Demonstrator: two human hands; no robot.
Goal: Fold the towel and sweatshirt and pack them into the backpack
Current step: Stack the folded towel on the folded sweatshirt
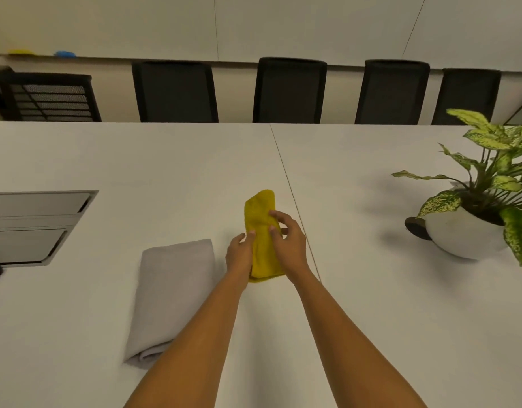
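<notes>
One folded grey sweatshirt (171,293) lies just left of my left hand (239,254). Between my two hands is one folded yellow towel (259,207): the left pinches its left edge, and my right hand (290,241) curls its fingers over the top. Well off to the right stands one potted plant (477,207), and beyond my hands are five black chairs (289,89).

The towel (261,207) is lying on the worktop (371,319), the sweatshirt (171,290) just left, the potted plant (459,237) standing far right.
</notes>
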